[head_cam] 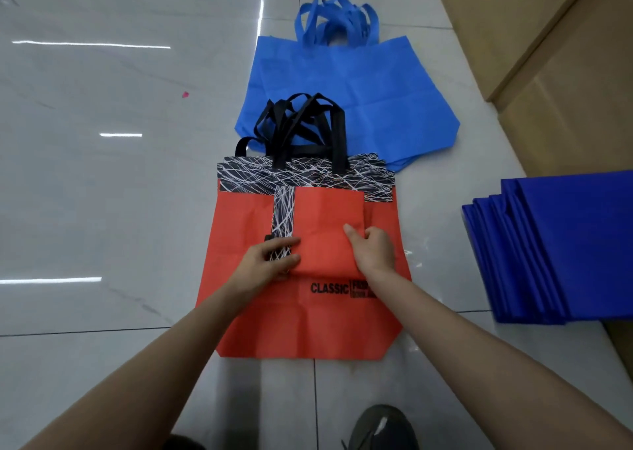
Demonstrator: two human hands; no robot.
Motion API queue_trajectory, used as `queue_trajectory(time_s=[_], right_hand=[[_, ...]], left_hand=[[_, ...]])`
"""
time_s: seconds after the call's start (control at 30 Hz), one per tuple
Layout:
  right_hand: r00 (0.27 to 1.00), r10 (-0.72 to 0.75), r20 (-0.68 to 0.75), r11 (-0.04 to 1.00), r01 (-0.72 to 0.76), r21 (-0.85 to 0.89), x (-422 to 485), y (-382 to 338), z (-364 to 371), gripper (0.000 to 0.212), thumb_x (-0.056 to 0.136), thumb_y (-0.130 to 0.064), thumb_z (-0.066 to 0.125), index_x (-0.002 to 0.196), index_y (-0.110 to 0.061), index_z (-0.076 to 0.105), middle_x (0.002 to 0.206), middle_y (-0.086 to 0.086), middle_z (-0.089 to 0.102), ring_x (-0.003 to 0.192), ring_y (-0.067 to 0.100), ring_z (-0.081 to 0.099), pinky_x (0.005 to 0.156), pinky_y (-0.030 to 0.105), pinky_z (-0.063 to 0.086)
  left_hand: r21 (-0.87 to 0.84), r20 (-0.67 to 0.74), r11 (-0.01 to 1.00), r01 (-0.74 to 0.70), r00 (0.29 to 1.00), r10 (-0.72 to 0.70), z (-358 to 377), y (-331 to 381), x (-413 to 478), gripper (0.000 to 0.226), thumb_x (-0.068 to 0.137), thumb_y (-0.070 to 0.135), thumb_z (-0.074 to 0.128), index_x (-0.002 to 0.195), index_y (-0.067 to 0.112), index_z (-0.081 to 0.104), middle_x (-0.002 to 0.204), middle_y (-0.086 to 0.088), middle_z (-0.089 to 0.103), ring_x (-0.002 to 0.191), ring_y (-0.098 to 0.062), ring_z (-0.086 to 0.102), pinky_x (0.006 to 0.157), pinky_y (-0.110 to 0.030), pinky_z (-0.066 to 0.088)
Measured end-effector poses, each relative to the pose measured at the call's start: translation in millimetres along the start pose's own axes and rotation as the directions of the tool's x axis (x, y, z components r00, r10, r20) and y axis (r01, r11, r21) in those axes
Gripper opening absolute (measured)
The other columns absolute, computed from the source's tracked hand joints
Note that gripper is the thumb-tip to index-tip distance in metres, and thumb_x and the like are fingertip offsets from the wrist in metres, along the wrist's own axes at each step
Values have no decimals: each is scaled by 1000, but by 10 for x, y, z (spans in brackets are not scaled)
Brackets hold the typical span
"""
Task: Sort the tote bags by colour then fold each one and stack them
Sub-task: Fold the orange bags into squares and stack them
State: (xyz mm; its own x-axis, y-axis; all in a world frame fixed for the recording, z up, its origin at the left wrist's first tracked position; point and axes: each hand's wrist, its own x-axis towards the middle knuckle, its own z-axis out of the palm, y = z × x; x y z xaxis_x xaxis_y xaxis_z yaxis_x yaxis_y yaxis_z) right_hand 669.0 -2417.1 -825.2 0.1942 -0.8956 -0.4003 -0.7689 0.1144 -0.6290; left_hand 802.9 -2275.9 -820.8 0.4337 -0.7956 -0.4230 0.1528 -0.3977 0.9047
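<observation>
A pile of orange tote bags [308, 323] with black-and-white scribble bands and black handles [301, 124] lies flat on the floor in front of me. On top of it sits a folded orange bag [325, 230]. My left hand [270, 261] grips its left edge at the patterned strip. My right hand [371, 249] holds its right edge, thumb on top. Beyond them lies a pile of light blue tote bags [346, 86], flat, handles pointing away.
A stack of folded dark blue bags [555, 247] lies at the right. Cardboard boxes [561, 73] line the right side. The floor [102, 175] is glossy grey tile. My shoe [380, 429] shows at the bottom.
</observation>
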Motion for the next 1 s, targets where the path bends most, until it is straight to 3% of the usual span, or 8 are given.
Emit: queue_trajectory(time_s=[0.1,0.17,0.2,0.3,0.43,0.7,0.83,1.0], right_hand=[[871,-442,-215,872,361,-331,-194,10,8,38,89,-30,60,119,-8,51,116,14,60,106,32,56,85,39,43],[590,-806,-44,514,662,-545,-288,130,122,44,89,-31,50,129,-13,51,132,12,54,118,30,49,97,43,40],[535,-842,72,402,710,-578,-323,211,177,46,89,-35,43,131,-18,52,138,9,51,124,30,47,100,45,39],[727,-659,194,519,626,-583,-377,435,243,54,90,-50,31,139,-30,45,149,4,39,134,33,39,103,55,34],[793,-564,229,541,565,-623,-377,572,266,59,92,-55,24,147,-35,25,156,3,23,142,34,23,110,53,21],[753,-654,68,557,541,-630,-266,346,211,43,86,-40,38,121,-31,62,128,3,59,108,33,57,102,53,35],[646,-731,220,392,661,-640,30,218,230,51,90,-40,35,140,-35,42,149,3,38,135,35,34,110,53,17],[670,-691,271,425,680,-598,109,280,300,53,93,-43,29,145,-40,29,156,3,24,142,35,21,112,53,12]], left_hand=[[-26,-35,1000,-8,999,7,43,-54,-39,51,82,5,68,130,13,53,121,-2,57,98,-8,56,75,-14,52],[13,-26,997,-71,997,71,107,-106,-47,60,79,2,70,133,12,48,125,0,54,109,-5,52,88,-8,43],[75,-10,991,-108,994,109,126,-142,-44,64,78,3,72,135,13,45,128,1,52,114,-3,49,92,-6,38],[437,36,887,-152,988,152,122,-252,-9,70,79,25,74,140,27,39,131,-6,49,121,-18,49,100,-24,38],[918,-96,392,-56,930,356,262,-291,-124,57,86,54,45,139,33,42,104,-15,50,88,-35,55,75,-40,47],[929,72,300,-218,900,431,188,-441,46,58,88,53,35,138,26,45,153,-19,20,139,-35,28,108,-49,21],[949,86,240,-202,904,418,171,-510,64,59,91,54,27,145,28,32,156,-8,18,142,-25,22,111,-44,14],[954,75,232,-188,903,423,194,-536,83,59,92,53,28,145,28,31,155,-8,21,142,-23,20,111,-42,10]])
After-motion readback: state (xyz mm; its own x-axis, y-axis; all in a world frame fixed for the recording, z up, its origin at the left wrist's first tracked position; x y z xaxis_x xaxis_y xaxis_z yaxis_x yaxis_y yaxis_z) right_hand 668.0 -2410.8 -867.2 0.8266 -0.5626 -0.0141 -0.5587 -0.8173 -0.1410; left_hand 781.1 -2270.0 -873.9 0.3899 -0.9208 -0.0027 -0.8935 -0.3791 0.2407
